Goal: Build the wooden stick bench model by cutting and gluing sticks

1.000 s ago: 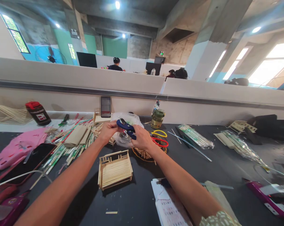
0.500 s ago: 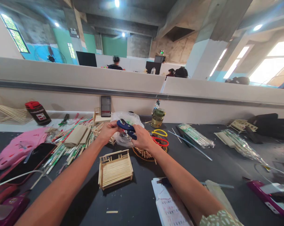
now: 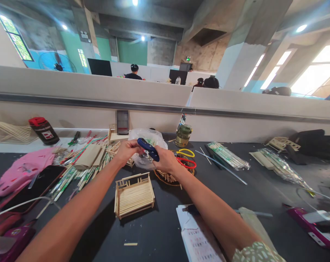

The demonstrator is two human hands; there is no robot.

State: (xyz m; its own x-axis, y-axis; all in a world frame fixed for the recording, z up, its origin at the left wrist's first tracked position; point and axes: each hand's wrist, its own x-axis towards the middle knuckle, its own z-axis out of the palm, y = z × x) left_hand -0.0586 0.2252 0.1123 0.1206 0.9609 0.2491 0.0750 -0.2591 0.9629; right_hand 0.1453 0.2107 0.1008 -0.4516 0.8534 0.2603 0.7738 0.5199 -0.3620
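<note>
My right hand is wrapped round the handles of blue cutting pliers, held above the table's middle. My left hand is pinched at the pliers' jaws; what it holds there is too small to make out. Just below and nearer to me stands a small bench built of wooden sticks. Behind the hands lies a clear plastic bag. A shallow basket of stick offcuts sits under my right wrist, with red and yellow scissors beside it.
A heap of sticks and wrappers and a pink cloth fill the left. A glass jar stands at the back. Packets of sticks lie right, a printed sheet near me. Other people sit beyond the low wall.
The pliers' handles have come closer together in my right hand. Both hands stay in the same spot.
</note>
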